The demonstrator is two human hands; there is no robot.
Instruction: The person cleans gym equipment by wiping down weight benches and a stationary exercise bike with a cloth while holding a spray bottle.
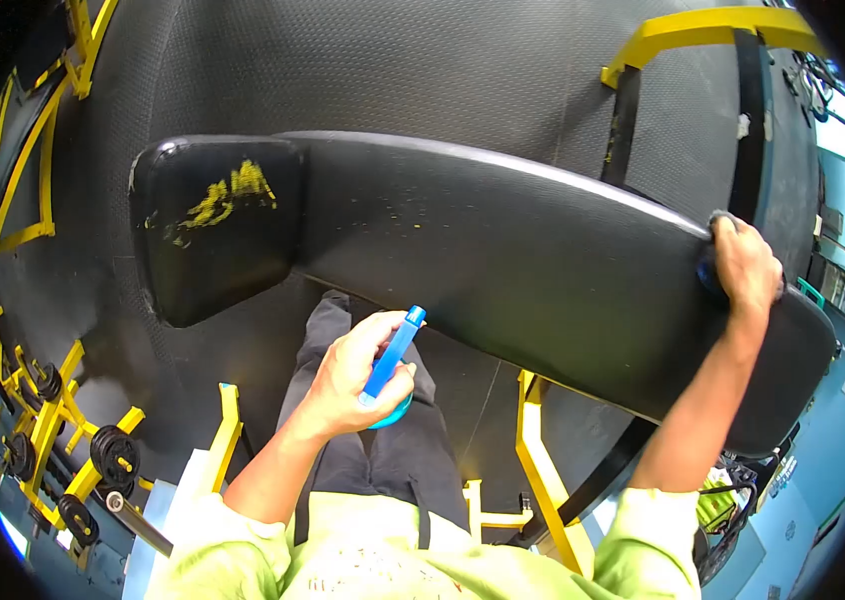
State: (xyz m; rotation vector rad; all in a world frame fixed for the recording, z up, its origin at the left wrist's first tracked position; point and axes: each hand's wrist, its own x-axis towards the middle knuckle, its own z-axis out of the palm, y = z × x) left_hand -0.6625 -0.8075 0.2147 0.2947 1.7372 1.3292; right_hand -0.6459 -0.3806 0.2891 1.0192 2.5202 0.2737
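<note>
A long black padded weight bench (pixel 483 260) stretches across the view in front of me. Its short seat pad (pixel 218 265), at the left end, has a worn yellow patch. My left hand (pixel 348 375) is wrapped round a spray bottle with a blue head (pixel 395 352), held above my legs beside the bench's near edge. Only a bit of the teal bottle body shows below the fingers. Towards the bench's right end, my right hand (pixel 746 262) presses a dark cloth (pixel 709 274) to the padding, fingers closed on it. Most of the cloth is hidden under that hand.
A yellow and black frame (pixel 703 25) stands beyond the bench at upper right. Yellow bench legs (pixel 540 460) reach down near me. At lower left are racks with weight plates (pixel 115 455) and a metal bar end (pixel 133 518). A bag (pixel 723 510) sits at lower right.
</note>
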